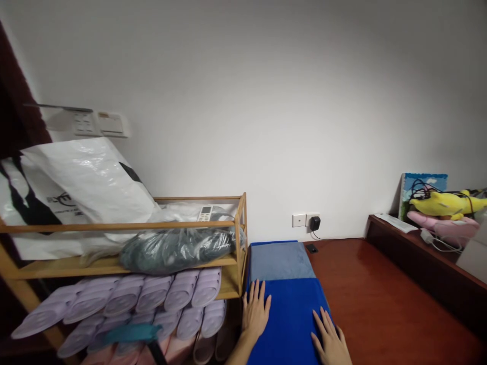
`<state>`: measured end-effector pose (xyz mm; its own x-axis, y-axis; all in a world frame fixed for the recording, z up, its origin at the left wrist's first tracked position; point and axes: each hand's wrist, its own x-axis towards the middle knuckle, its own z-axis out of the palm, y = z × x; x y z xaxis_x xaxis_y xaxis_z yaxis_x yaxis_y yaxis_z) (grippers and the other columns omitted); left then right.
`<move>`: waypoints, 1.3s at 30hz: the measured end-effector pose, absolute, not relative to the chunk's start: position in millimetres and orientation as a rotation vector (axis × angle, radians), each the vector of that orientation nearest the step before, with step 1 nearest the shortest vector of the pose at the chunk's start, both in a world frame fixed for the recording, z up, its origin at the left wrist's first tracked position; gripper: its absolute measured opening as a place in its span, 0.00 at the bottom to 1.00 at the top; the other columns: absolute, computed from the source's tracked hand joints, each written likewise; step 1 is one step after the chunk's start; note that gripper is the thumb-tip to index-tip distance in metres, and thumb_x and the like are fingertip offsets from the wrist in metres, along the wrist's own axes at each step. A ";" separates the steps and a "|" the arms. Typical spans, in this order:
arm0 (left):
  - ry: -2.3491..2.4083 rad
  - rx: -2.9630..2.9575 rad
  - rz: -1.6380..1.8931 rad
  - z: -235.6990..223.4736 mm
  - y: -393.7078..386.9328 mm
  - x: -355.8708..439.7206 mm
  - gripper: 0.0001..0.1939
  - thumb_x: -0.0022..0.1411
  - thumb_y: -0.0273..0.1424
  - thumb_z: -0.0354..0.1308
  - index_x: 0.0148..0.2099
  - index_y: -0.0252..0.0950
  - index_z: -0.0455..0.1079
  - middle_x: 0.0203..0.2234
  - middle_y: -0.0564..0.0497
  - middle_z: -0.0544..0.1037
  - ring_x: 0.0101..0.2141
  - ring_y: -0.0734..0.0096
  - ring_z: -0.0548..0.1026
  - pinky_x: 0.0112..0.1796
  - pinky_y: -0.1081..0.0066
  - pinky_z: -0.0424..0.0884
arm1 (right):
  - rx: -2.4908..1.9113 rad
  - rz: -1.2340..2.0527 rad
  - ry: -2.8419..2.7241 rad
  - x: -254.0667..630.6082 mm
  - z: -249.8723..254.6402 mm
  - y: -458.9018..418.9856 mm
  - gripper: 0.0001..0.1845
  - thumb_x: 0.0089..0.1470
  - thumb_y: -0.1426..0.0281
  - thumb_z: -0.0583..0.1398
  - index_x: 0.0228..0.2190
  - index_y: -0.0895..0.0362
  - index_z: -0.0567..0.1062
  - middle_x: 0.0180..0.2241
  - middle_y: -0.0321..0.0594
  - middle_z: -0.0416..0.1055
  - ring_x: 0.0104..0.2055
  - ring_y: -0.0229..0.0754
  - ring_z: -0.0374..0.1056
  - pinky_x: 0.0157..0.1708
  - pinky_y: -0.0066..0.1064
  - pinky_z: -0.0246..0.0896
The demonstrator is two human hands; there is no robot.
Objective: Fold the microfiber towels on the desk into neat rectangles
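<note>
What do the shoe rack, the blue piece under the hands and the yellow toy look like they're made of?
The rack looks like light wood or bamboo, smooth and slightly glossy: pale tan slats and posts. The blue piece seems to be matte fabric, judging by its soft, even, shine-free surface; what is inside is hidden. The yellow toy looks like soft plush, going by its rounded, stuffed shape.

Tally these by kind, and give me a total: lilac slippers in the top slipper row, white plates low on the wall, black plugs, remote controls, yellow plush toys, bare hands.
Lilac slippers, top row: 6
White wall plates, low: 2
Black plug: 1
Remote control: 1
Yellow plush toy: 1
Hands, left and right: 2
Total: 13
</note>
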<state>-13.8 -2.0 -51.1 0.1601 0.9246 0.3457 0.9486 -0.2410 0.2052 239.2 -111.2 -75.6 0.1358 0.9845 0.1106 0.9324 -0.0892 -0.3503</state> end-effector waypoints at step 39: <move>-1.488 -2.504 -0.489 -48.8 -178.5 -39.4 0.30 0.66 0.34 0.42 0.66 0.47 0.35 0.63 0.54 0.52 0.60 0.65 0.56 0.55 0.58 0.58 | -1.870 -0.081 -2.050 241.6 -72.3 -210.2 0.33 0.56 0.51 0.49 0.60 0.44 0.48 0.62 0.38 0.49 0.62 0.49 0.50 0.55 0.48 0.57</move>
